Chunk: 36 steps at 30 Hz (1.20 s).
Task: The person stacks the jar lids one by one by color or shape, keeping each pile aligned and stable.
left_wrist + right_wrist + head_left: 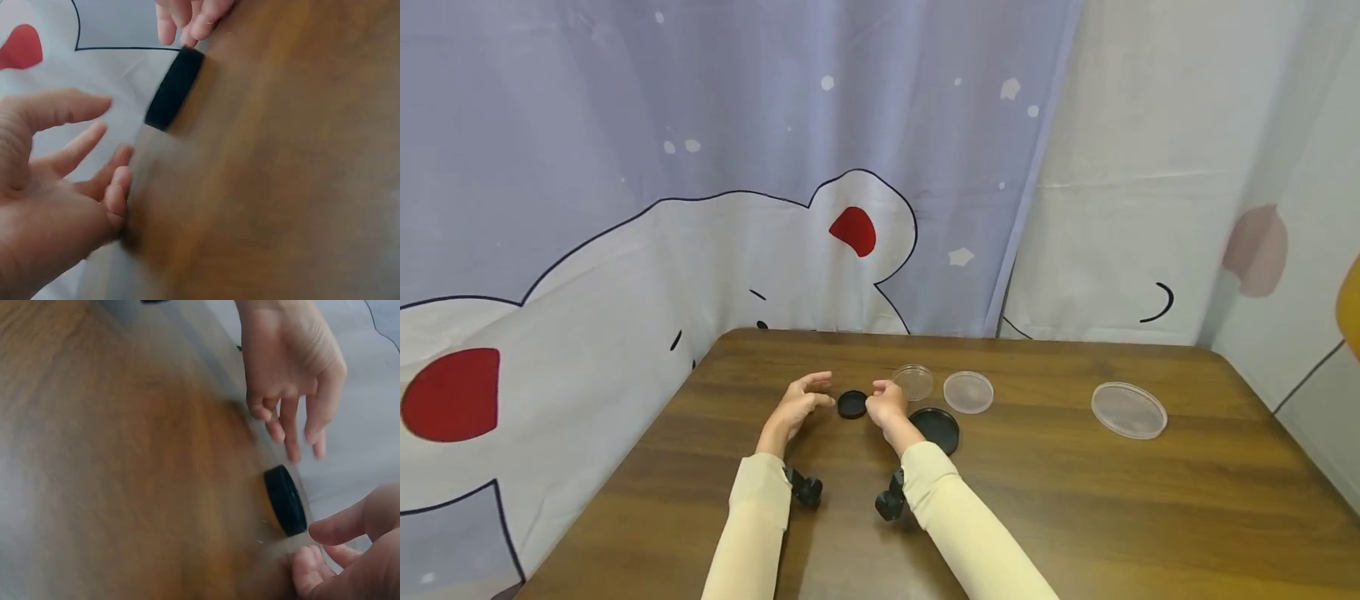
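wood-grain tabletop (pixel 1037 525) | small flat black disc (pixel 852 405) | left hand (pixel 797 407): fingers parted, empty | right hand (pixel 888 405): thumb apart, fingers loosely bent, disc contact unclear | transparent round dishes (pixel 967 392)

Brown wood-grain counter (pixel 1150 517), right in front of me.
A large black dish (pixel 937 427) lies there; from it, a small black dish (pixel 852 404) at ten o'clock, a clear dish (pixel 913 382) at eleven, a pale disc (pixel 968 392) at one and, well apart at three, a wide clear disc (pixel 1129 410).
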Tool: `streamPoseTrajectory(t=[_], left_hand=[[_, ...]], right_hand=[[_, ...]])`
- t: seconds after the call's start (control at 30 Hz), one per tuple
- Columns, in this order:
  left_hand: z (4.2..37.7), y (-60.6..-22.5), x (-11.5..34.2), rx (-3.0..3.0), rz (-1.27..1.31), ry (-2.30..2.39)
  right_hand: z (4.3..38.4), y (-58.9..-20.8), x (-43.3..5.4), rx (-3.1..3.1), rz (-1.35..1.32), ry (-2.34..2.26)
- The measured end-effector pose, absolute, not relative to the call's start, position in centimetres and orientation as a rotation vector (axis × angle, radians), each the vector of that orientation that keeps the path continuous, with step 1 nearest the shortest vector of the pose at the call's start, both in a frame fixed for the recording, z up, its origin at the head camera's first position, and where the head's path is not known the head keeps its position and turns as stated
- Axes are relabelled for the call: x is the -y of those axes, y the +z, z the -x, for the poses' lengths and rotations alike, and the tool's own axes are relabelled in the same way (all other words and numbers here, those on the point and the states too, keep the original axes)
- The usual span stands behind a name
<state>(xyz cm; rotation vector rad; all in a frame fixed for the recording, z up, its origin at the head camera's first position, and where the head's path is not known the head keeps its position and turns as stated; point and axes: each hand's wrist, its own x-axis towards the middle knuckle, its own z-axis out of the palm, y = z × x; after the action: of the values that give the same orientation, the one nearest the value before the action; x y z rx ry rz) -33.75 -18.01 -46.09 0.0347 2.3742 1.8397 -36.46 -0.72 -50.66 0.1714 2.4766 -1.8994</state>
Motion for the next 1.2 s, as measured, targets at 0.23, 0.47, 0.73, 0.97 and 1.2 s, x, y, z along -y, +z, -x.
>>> streamPoseTrajectory(t=[0.23,0.47,0.73,0.97,1.2], left_hand=[[33.2,-48.2,18.3,-2.307,-0.052,1.883],[33.3,-48.1,17.9,-2.439,-0.078,1.779],[33.5,-47.6,17.0,-2.543,-0.056,1.694],[33.5,-47.5,16.8,-2.538,-0.045,1.723],[33.3,-47.8,17.5,-2.453,-0.016,1.804]], right_hand=[[39.6,-57.2,0.9,-2.511,-0.245,-1.970],[35.6,-51.4,1.2,-2.476,-0.208,-1.943],[31.7,-46.1,1.7,-2.670,-0.238,-1.753],[31.7,-46.1,1.6,-2.683,-0.235,-1.689],[31.9,-46.4,1.7,-2.637,-0.183,-1.713]])
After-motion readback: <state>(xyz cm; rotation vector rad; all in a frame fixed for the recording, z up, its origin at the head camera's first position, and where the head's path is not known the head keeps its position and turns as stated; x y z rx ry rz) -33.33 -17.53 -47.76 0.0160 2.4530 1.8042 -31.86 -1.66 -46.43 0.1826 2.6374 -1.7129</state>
